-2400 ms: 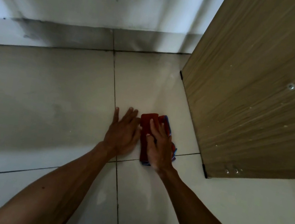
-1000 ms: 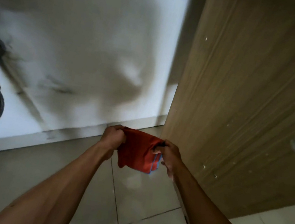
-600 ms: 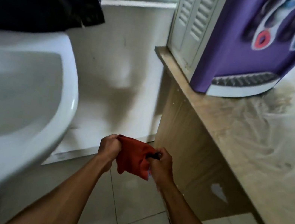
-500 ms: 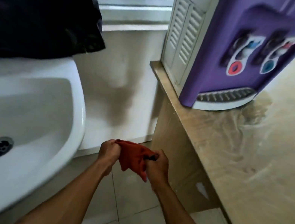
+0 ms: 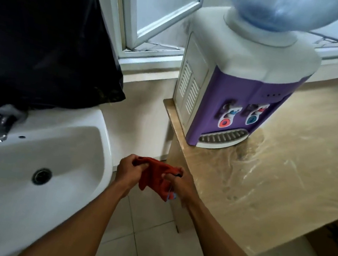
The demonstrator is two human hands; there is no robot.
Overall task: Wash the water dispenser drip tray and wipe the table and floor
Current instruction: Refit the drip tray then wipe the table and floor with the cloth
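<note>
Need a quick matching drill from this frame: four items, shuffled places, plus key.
Items:
1. red cloth
2. purple and white water dispenser
3. grey slotted drip tray
4. round metal drain

Places:
A. in the white ceramic sink
B. at the dispenser's base
C. between left hand and right hand
D. on the wooden table corner

Pairs: 1-C, 2-D, 3-B, 4-A

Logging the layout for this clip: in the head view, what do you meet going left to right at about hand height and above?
Tap → sink drain → left hand → red cloth → right hand → water dispenser → wet wooden table.
</note>
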